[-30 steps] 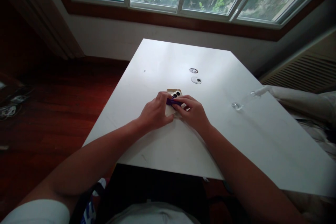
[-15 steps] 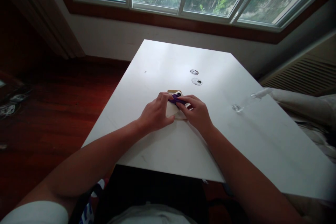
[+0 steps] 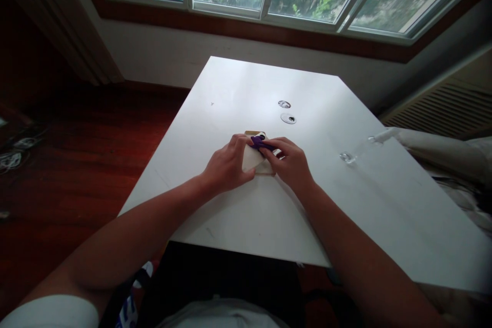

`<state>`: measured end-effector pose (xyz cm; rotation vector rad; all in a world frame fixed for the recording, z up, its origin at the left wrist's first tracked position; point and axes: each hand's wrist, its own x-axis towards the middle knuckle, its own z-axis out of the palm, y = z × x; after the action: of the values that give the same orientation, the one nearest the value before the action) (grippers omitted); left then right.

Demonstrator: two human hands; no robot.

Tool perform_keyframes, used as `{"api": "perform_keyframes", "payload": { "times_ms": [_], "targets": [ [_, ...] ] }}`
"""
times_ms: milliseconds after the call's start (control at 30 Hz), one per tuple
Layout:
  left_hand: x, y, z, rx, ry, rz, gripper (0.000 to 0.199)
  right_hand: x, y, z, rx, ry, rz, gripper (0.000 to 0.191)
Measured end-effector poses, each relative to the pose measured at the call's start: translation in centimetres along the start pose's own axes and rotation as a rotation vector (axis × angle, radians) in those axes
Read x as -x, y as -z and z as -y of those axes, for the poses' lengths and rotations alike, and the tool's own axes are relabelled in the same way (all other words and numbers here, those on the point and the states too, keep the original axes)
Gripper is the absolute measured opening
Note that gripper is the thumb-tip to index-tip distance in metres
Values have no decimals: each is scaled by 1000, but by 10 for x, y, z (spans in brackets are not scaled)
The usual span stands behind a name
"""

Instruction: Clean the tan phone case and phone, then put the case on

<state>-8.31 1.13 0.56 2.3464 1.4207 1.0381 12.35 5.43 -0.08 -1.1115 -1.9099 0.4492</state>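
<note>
On the white table (image 3: 246, 215) lies a pale, flat, phone-like object (image 3: 251, 159) with a dark round spot at its top end. My left hand (image 3: 227, 163) grips its left side, thumb at the lower edge and fingertips near the top. A purple cloth-like piece (image 3: 262, 143) sits over the upper part of the pale object. My right hand (image 3: 291, 161) pinches this purple piece from the right, its fingers partly hiding the object's right side.
Past my hands the tabletop has a round hole (image 3: 284, 104) and a round grommet cover (image 3: 288, 119). A clear plastic item (image 3: 346, 158) lies to the right. Grey-white fabric (image 3: 434, 144) is beside the table's right edge. A window is beyond.
The purple piece has shifted slightly to the right with my right hand and its shape has changed a little. My left hand has stayed on the pale object.
</note>
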Motion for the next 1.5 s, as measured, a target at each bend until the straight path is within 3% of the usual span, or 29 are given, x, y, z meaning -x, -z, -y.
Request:
{"api": "perform_keyframes", "payload": {
  "times_ms": [333,633,967,1067,1300,1500],
  "targets": [
    [0,0,1,-13,38,20,62,12,-10,27,-97,160,203,25],
    [0,-1,0,-16,14,2,68,-3,4,-3,17,1,-2,23],
    [0,1,1,-4,38,16,62,12,-11,26,-99,141,191,24],
    [-1,0,0,-1,31,15,63,10,-9,20,-99,113,175,23],
    [0,-1,-1,-8,13,-2,68,-2,4,-1,-9,-25,4,22],
    [0,0,-1,4,24,-1,65,9,-7,19,-75,60,104,22]
  ]
}}
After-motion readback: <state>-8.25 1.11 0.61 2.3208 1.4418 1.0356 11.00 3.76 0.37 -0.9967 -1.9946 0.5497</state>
